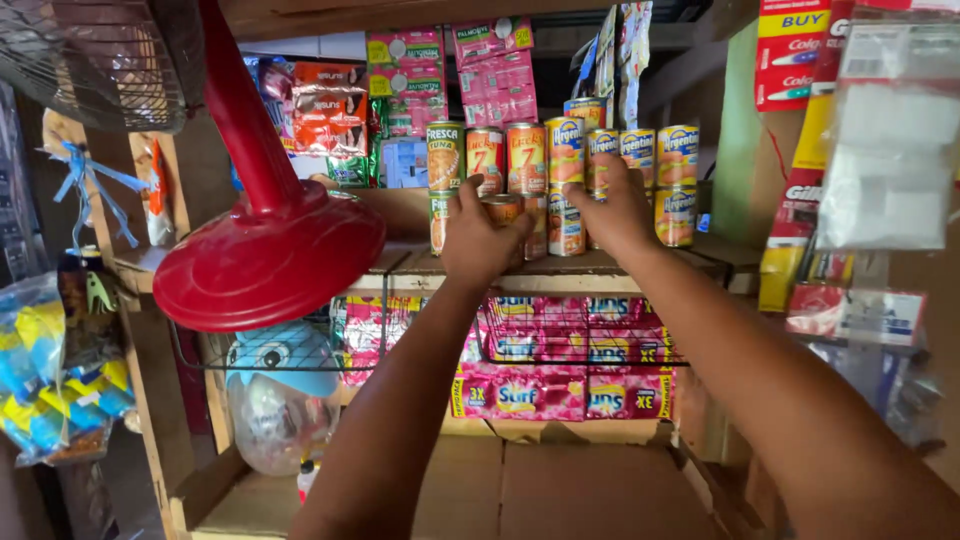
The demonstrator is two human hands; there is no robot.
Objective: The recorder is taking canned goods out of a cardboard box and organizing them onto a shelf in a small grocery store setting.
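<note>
Labelled tins (565,180) on shelf, pink sachets (520,390) below — hanging

two hands (480,235), about a dozen tin cans (565,150), one red fan base (268,262)

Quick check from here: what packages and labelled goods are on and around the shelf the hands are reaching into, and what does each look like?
Tins: stacked on the wooden shelf, round, with red, yellow and green labels.
Left hand: on a small tin.
Right hand: against the yellow-labelled tins.
Sachet strips: hanging above, pink and green.
Pink packs: in the wire basket below.
Red card: upper right, rectangular.
</note>
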